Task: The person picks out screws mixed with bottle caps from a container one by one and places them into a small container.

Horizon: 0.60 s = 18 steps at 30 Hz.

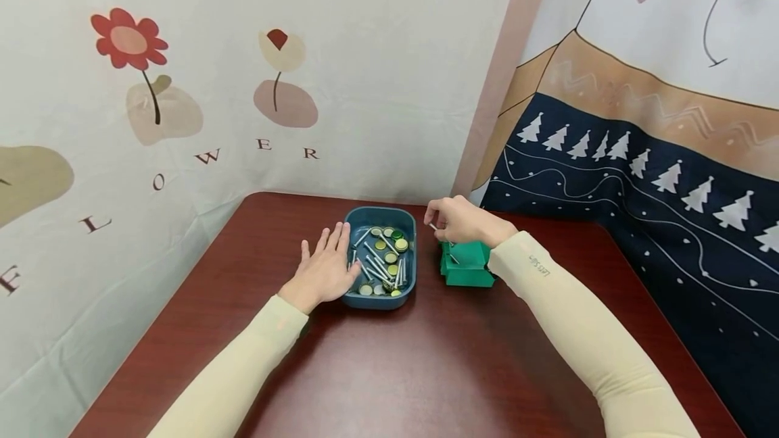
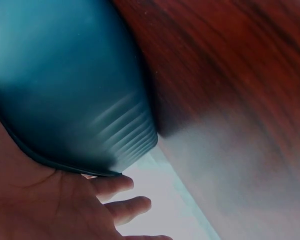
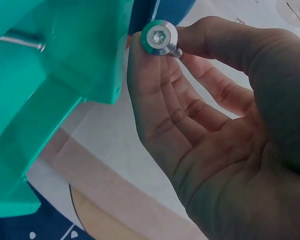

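A blue tray (image 1: 380,303) holds several long silver bolts (image 1: 388,245) and bottle caps (image 1: 401,245) in yellow, green and silver. Along its left rim rests my left hand (image 1: 322,269), fingers straight and spread. The left wrist view shows the palm against the tray's outer wall (image 2: 70,75). Between thumb and index finger my right hand (image 1: 462,218) pinches a hex-socket bolt (image 3: 159,38), its head facing the wrist camera. That hand is above the rear of a green bin (image 1: 470,277), which it partly hides. Another bolt (image 3: 24,42) lies inside the bin.
Tray and bin stand side by side, a narrow gap between them, on a dark red-brown table (image 1: 389,370). Behind the table hangs a pale flower-printed cloth (image 1: 389,73). A navy cloth with white trees (image 1: 608,181) hangs at the right.
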Each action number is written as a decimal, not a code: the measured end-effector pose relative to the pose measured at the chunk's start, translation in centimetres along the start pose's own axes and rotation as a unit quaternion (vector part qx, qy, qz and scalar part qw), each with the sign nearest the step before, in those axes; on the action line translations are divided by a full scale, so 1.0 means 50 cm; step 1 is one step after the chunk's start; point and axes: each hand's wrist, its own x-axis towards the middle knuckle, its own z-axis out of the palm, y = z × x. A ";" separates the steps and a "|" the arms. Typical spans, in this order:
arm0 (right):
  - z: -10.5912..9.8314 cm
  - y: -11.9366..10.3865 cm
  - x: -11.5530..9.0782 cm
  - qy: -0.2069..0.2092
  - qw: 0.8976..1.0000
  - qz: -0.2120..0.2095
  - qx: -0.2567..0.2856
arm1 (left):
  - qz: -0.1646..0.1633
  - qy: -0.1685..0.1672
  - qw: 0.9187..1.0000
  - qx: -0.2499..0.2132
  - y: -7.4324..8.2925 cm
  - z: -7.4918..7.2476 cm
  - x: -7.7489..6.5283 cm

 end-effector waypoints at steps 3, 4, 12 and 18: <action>-0.003 0.007 -0.006 -0.002 1.000 0.006 0.006 | -0.001 0.000 1.000 0.001 0.000 -0.001 -0.002; -0.005 0.009 -0.008 -0.003 1.000 0.008 0.010 | -0.001 0.000 1.000 0.001 0.000 -0.002 -0.002; -0.013 0.031 -0.018 0.005 1.000 0.008 0.007 | -0.002 -0.001 1.000 -0.001 0.000 -0.003 -0.005; -0.020 0.049 -0.023 0.001 1.000 0.016 0.007 | -0.002 0.000 1.000 -0.001 -0.001 -0.001 -0.005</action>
